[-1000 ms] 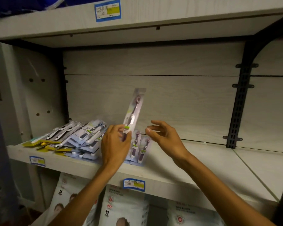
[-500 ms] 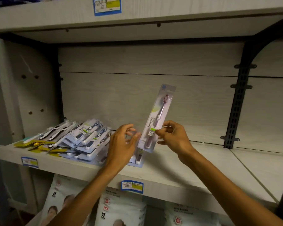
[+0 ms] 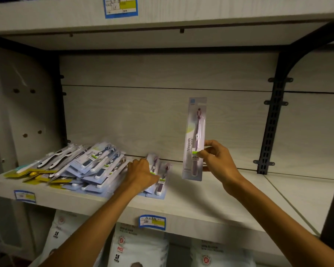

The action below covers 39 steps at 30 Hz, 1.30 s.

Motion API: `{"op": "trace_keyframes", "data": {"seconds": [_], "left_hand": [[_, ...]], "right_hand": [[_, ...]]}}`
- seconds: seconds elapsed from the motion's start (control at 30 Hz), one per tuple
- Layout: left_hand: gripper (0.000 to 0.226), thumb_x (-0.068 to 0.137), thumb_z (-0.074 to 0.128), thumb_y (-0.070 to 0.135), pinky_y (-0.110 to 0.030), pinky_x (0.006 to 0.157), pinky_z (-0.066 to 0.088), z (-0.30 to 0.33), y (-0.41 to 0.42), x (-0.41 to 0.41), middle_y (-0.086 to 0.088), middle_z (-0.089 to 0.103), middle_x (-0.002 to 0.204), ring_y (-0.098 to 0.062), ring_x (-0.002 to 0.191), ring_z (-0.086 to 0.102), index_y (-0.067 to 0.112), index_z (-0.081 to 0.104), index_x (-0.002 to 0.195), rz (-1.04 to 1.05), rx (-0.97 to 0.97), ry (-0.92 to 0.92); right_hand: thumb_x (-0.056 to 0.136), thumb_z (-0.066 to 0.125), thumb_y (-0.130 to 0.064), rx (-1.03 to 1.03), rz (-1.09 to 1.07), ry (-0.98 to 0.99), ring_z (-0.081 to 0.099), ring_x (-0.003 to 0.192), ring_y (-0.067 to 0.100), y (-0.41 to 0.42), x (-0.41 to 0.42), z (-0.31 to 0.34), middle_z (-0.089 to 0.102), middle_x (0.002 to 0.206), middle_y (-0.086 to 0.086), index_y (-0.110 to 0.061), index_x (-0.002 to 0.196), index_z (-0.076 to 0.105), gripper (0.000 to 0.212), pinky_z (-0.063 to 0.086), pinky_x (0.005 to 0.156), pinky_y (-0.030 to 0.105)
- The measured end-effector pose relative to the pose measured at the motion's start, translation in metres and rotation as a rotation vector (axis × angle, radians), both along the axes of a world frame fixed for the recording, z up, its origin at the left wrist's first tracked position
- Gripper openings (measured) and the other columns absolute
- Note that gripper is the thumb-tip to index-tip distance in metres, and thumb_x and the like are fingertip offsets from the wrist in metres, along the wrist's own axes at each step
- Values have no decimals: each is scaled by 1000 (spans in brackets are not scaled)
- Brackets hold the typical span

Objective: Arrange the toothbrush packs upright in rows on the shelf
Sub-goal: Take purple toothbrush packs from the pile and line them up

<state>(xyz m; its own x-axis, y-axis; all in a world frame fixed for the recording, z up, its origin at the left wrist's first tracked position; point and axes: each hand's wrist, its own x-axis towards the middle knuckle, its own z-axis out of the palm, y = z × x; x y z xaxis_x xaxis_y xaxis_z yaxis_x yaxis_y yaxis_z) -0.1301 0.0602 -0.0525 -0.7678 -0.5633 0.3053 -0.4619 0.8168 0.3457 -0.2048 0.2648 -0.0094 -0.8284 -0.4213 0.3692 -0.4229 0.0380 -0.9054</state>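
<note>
Head view: the right hand (image 3: 217, 162) pinches a purple toothbrush pack (image 3: 194, 139) upright at mid-frame, above the shelf (image 3: 210, 205). The left hand (image 3: 141, 173) rests on flat packs (image 3: 158, 176). Standing alone, the held pack could tip over.

blue price tags (image 3: 152, 221), white bagged goods (image 3: 141, 249) below

Pale wooden shelf (image 3: 210, 201) under heaped toothbrush packs (image 3: 89, 166)

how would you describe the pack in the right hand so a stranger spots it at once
On the pale wooden shelf, right of the heap of flat-lying packs, the right hand pinches one purple toothbrush pack. It alone is upright, lifted before the back panel, with "Niepoth" printed up its side.
</note>
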Motion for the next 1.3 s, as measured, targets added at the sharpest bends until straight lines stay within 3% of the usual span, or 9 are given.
{"op": "trace_keyframes", "data": {"seconds": [0.27, 0.4, 0.57, 0.67, 0.8, 0.93, 1.07, 1.23, 1.3], "left_hand": [[56, 70, 80, 28, -30, 61, 41, 8, -10, 5, -14, 51, 115, -30, 93, 58, 7, 51, 113, 3, 163, 284], [52, 72, 79, 7, -24, 56, 50, 9, -4, 10, -8, 60, 115, -23, 93, 62, 17, 48, 113, -202, 619, 675], [52, 79, 70, 1, -13, 55, 53, 17, 25, 23, -4, 63, 112, -13, 88, 65, 17, 48, 124, -394, 895, 871], [44, 82, 68, 6, -19, 67, 57, 19, 43, 28, 5, 66, 105, -12, 93, 66, 20, 53, 120, -482, 912, 897], [43, 82, 67, 11, -31, 75, 58, 20, 73, 34, -2, 65, 116, -20, 102, 65, 23, 52, 121, -582, 957, 905], [47, 82, 66, 10, -25, 73, 58, 31, 109, 40, -1, 63, 121, -17, 103, 65, 25, 49, 123, -653, 972, 941], [48, 82, 65, 7, -30, 72, 59, 44, 148, 46, -5, 63, 122, -19, 101, 66, 27, 47, 123, -710, 996, 937], [49, 82, 65, 9, -27, 65, 58, 55, 217, 60, 4, 66, 112, -16, 95, 68, 30, 45, 121, -764, 964, 924], [50, 78, 67, 15, -28, 64, 58, 56, 250, 66, 8, 67, 110, -14, 93, 69, 32, 46, 120, -779, 951, 913]], "right_hand": [[90, 62, -13, 65, -41, -2, 63, 102, 24, 18, 14, 6, 62, 111, 3, -17, 114, 51, 27, 57, 83, 49], [88, 64, -10, 63, -70, -6, 63, 103, 24, 29, 20, 12, 62, 114, 3, -17, 114, 49, 30, 56, 84, 50], [87, 65, -10, 55, -117, 17, 63, 102, 23, 47, 29, 17, 61, 112, 3, -17, 116, 49, 34, 58, 81, 45], [87, 65, -10, 40, -129, 33, 64, 101, 22, 62, 37, 19, 62, 110, 2, -20, 115, 49, 33, 59, 80, 41], [88, 65, -11, 25, -144, 47, 64, 100, 21, 86, 48, 24, 63, 109, -1, -22, 114, 49, 33, 58, 83, 44], [88, 65, -12, 11, -138, 82, 65, 101, 20, 117, 58, 31, 63, 109, -1, -22, 116, 49, 34, 58, 84, 44], [87, 65, -13, -8, -120, 123, 65, 102, 20, 155, 66, 36, 64, 111, -2, -23, 117, 50, 35, 58, 84, 43], [87, 65, -11, -51, -77, 174, 67, 92, 12, 219, 80, 39, 65, 101, -10, -23, 115, 51, 33, 59, 70, 25], [87, 65, -11, -52, -72, 183, 67, 94, 13, 250, 83, 39, 66, 104, -8, -21, 117, 51, 34, 59, 72, 26]]}}
